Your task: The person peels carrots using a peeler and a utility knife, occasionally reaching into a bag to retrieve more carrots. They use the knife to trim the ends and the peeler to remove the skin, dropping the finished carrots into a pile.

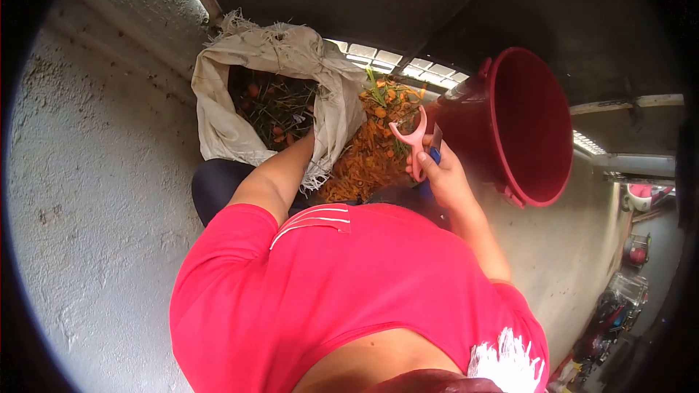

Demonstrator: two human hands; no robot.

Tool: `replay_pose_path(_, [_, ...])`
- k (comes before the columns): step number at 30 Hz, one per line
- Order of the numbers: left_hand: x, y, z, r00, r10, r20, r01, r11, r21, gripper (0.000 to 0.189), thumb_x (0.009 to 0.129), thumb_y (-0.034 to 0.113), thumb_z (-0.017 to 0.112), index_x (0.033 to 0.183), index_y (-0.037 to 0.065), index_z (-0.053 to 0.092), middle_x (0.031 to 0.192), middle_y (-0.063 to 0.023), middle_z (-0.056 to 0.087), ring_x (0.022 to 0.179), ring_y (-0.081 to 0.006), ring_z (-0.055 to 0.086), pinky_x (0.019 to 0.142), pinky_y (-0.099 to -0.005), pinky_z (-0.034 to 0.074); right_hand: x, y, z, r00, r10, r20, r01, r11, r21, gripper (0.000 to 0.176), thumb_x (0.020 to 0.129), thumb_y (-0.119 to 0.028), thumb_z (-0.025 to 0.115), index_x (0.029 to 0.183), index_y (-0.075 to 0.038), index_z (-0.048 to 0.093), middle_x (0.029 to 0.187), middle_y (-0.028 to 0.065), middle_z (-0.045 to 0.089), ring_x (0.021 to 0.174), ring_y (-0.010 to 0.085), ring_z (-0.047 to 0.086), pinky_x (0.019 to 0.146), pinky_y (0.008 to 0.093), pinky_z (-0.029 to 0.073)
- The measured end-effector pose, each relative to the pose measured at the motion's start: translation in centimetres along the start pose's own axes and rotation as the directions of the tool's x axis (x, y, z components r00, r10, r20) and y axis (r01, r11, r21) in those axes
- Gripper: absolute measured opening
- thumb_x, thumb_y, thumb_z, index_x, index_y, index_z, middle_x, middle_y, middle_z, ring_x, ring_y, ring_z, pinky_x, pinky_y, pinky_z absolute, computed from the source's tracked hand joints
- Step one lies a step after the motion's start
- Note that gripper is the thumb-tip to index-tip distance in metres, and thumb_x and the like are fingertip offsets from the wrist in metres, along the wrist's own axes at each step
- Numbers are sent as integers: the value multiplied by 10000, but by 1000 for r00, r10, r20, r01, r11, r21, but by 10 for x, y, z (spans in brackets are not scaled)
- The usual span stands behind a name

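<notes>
My left forearm reaches up into a white woven sack [218,127] that holds green stems and small orange fruits [273,109]. My left hand [304,145] disappears behind the sack's frayed edge, so its fingers are hidden. My right hand [443,175] grips pink-handled scissors [411,138], with a blue part beside the thumb. The scissors point up over a heap of orange cut pieces and green bits [371,149] lying between the sack and my right hand.
A dark red plastic bucket [553,175] stands tipped just right of my right hand, and its inside looks empty. Rough grey concrete wall [95,196] fills the left side. More cluttered objects [619,306] lie at the far lower right.
</notes>
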State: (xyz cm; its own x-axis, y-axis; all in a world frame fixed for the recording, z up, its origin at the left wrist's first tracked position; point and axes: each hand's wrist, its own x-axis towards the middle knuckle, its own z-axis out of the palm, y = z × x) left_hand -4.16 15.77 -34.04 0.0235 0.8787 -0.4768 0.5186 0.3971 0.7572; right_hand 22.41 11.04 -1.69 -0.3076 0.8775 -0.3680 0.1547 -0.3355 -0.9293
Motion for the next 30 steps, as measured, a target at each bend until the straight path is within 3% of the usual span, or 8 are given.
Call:
replay_pose_path(11, [20,40,-38,984,-15,176,126,756,-643,380,862,340,635,1116,67,703,1129,-194,678,1016,-313,667,905,-413,486,-2,-6,-2,1000,-4,5,5,999,-38,274,992,-87,490,1253,-5,475,934,67,617,813,139,623,694,267,495])
replay_pose_path(13, [25,29,-74,996,-16,92,64,837,-544,387,862,352,636,1119,70,703,1130,-196,678,1017,-312,667,914,-411,482,-3,-2,-5,1000,-19,-25,18,1000,-20,277,991,-82,490,1254,1,469,935,71,613,811,140,622,701,270,501])
replay_pose_path(16, [29,20,-180,997,59,-44,-42,950,309,549,705,430,791,1064,22,708,1011,-156,716,905,-263,679,814,-388,510,-5,1,-8,999,-42,-32,43,999,13,283,990,-74,485,1260,8,460,926,77,612,797,144,619,709,275,510])
replay_pose_path(17, [8,32,-215,984,123,128,-139,982,130,520,701,389,807,1064,29,711,953,-127,718,860,-233,667,777,-384,513,-7,1,-8,999,-42,-25,42,999,20,284,991,-74,485,1261,8,459,926,77,612,797,145,620,708,275,511])
replay_pose_path(18, [-40,82,-243,987,-102,124,85,987,136,492,717,354,805,1093,52,708,949,-83,708,859,-211,648,742,-377,509,-8,1,-7,999,-46,-19,46,999,28,285,991,-73,484,1262,9,458,926,77,612,796,146,621,707,275,511])
replay_pose_path(22, [-104,122,-300,965,-158,212,208,948,-240,395,896,362,675,1190,99,644,811,13,582,689,-117,525,649,-294,444,-19,2,2,994,-96,43,92,991,94,282,991,-85,483,1256,12,465,926,75,612,804,151,609,704,283,500])
replay_pose_path(26, [-135,125,-280,890,360,282,25,577,-816,440,960,364,584,1320,119,528,1023,-36,595,897,-138,556,815,-330,459,-34,-1,7,988,-121,92,102,976,190,299,991,-163,523,1239,0,488,914,62,603,789,149,600,699,281,498])
replay_pose_path(30, [-170,142,-215,931,364,16,-163,455,-875,437,959,291,590,1338,106,476,1300,-35,563,1145,-174,522,931,-333,403,-53,-12,14,996,-34,81,12,965,263,307,996,-238,530,1206,-14,516,879,47,584,762,145,591,681,290,508])
